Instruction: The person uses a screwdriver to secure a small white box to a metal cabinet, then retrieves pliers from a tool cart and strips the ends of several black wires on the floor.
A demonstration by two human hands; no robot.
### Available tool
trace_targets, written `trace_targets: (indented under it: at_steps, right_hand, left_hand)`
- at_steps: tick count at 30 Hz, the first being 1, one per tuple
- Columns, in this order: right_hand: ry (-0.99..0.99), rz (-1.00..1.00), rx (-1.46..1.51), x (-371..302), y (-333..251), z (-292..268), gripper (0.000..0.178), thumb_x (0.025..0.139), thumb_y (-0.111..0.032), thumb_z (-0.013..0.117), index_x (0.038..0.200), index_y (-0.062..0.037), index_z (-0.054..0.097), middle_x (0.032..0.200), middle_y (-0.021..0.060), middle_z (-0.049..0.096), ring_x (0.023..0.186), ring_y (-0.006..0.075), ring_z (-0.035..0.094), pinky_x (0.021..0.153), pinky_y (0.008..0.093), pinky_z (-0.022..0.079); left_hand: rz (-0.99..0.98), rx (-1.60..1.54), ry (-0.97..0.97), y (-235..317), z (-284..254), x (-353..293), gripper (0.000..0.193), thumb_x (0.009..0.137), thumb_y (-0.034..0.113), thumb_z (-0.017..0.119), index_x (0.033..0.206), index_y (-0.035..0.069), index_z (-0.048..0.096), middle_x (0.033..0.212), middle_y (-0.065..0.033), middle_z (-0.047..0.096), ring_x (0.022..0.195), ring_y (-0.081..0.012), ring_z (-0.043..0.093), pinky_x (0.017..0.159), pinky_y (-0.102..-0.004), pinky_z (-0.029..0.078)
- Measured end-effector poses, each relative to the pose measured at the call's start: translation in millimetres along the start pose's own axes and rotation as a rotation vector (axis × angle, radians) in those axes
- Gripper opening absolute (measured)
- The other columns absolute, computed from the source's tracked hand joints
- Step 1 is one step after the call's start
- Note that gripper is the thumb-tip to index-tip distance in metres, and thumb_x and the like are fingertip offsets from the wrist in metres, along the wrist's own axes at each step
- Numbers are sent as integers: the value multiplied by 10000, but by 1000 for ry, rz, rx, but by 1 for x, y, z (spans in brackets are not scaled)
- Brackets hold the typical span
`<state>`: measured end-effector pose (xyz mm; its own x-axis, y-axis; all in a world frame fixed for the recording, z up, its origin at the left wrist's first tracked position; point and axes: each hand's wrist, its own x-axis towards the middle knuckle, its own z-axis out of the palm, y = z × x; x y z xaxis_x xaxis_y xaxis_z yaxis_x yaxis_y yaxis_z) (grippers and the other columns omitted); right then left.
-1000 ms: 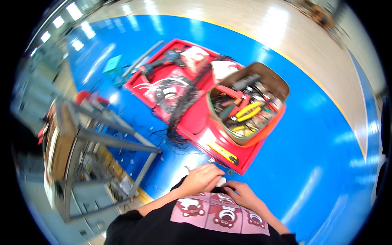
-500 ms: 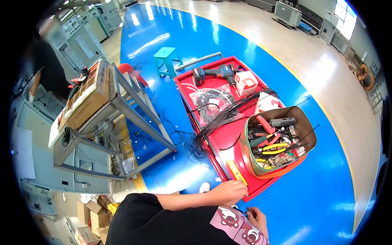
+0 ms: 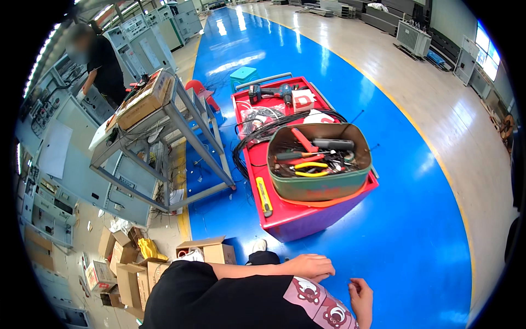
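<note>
"Two bare hands show in the head view. How are they held?"

"The left arm (image 3: pixel 241 271) lies across the front of the body, pointing to the right. The left hand (image 3: pixel 313 267) is at its end, back side up. Its fingers sit close together and bend a little."

"Is it holding anything?"

"I can't tell. The palm is turned down, so it's hidden."

"And the right hand (image 3: pixel 360 296)?"

"It comes up from the bottom edge, lower than the left one, with its fingers loosely curled. The inside is hidden too, so I can't tell if it holds something. The hands are near each other but apart, with blue floor (image 3: pixel 341 270) in the gap."

"What's close by?"

"The red cart (image 3: pixel 281 212) is just past the hands, and they don't touch it. A yellow knife (image 3: pixel 263 196) lies on its near end. Beside that is a green tub (image 3: pixel 323 187) with lots of tools, like pliers with yellow handles (image 3: pixel 312 174)."

"And farther back?"

"A drill (image 3: pixel 285 93) and some black wires (image 3: pixel 262 131), both on the cart."
</note>
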<state>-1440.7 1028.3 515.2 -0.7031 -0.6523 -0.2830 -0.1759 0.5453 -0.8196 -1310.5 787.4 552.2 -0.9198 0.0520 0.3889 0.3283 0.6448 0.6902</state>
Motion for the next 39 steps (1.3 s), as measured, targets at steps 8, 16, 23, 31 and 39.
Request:
trace_targets:
  at_steps: [8,16,23,31,39]
  right_hand:
    - [227,-35,95,8,43,-95,181,871,-53,602,1039,7,626,842,102,662,735,142,621,657,277,500]
    - [-8,-322,-64,80,15,-154,238,837,-41,615,1070,7,625,971,179,664,818,287,664,727,358,524]
    - [178,-176,-183,158,56,-265,223,840,-22,612,1060,8,630,934,162,671,817,265,667,720,343,521]
    - [355,-17,86,249,88,-357,161,891,-22,554,1028,30,620,891,122,673,770,164,651,692,283,522]
    - [283,-254,146,425,106,-462,149,937,-57,513,1030,19,602,876,89,627,721,138,583,657,259,485]
  left_hand:
    - [40,9,-80,38,60,83,109,864,105,592,970,79,580,863,-63,565,811,-243,585,713,-356,478]
    - [159,-125,-90,5,138,183,173,820,88,633,978,74,566,867,-77,555,820,-265,583,716,-377,477]
    - [173,-160,-141,-58,183,322,134,866,150,599,972,76,563,894,-79,549,830,-253,572,700,-379,459]
    - [111,-137,-95,-107,166,455,140,894,140,569,1016,70,563,908,-73,558,871,-253,572,743,-375,451]
    - [-155,30,139,-177,150,530,149,903,157,554,1021,67,570,901,-101,570,889,-289,580,771,-404,461]
